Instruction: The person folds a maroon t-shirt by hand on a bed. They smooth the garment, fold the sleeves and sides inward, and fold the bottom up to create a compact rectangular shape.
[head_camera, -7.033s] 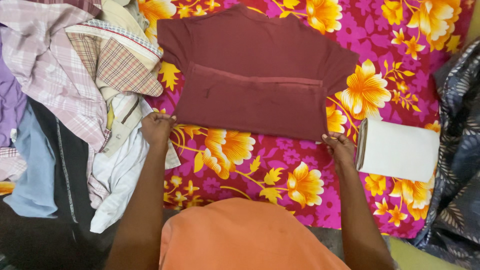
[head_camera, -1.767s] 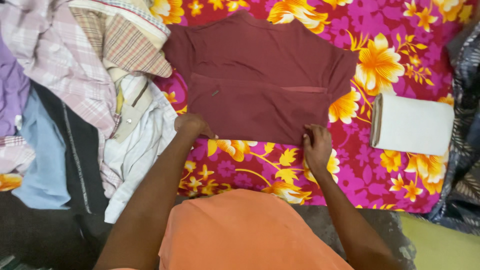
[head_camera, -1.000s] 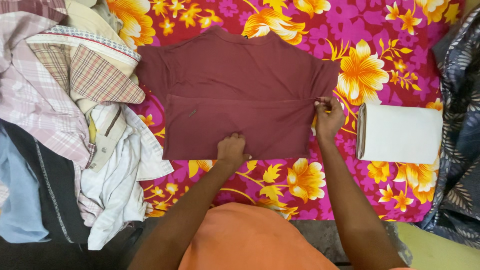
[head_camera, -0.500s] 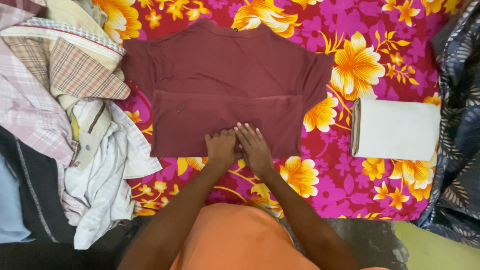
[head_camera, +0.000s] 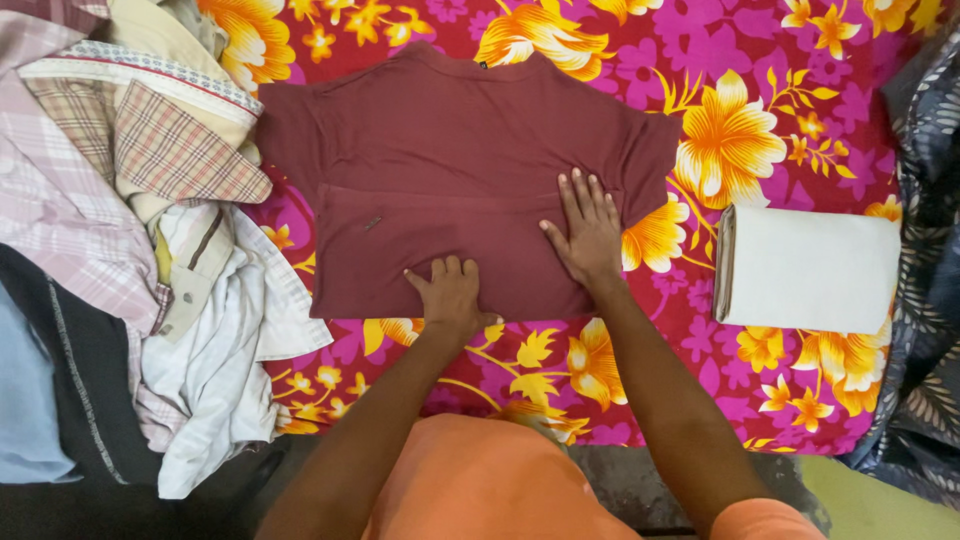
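A maroon T-shirt (head_camera: 450, 150) is seen spread on a bedsheet (head_camera: 700, 60) printed in bright pink with large orange and yellow flowers, its lower half folded up over the body so that the hem runs straight across the middle. Both bare hands are laid on that folded part. The left hand (head_camera: 450, 290) is pressed down at the near edge of the fold, close to its centre, with the fingers drawn together and partly curled against the cloth; nothing is gripped. The right hand (head_camera: 588, 232) is held flat toward the shirt's right side, fingers stretched out and slightly apart, the fingertips (head_camera: 580, 180) reaching just past the folded hem; it too is clamped on nothing. The two hands are kept near each other but not touching.

A heap of unfolded clothes (head_camera: 130, 250), among them checked shirts (head_camera: 170, 150), white cloth and dark cloth, is piled just to the left of the T-shirt, touching its sleeve. A neatly folded white garment (head_camera: 810, 270) is set on the sheet well to the right. A dark patterned fabric (head_camera: 925, 200) is seen at the far right edge. An orange top (head_camera: 490, 480) is worn by the person.
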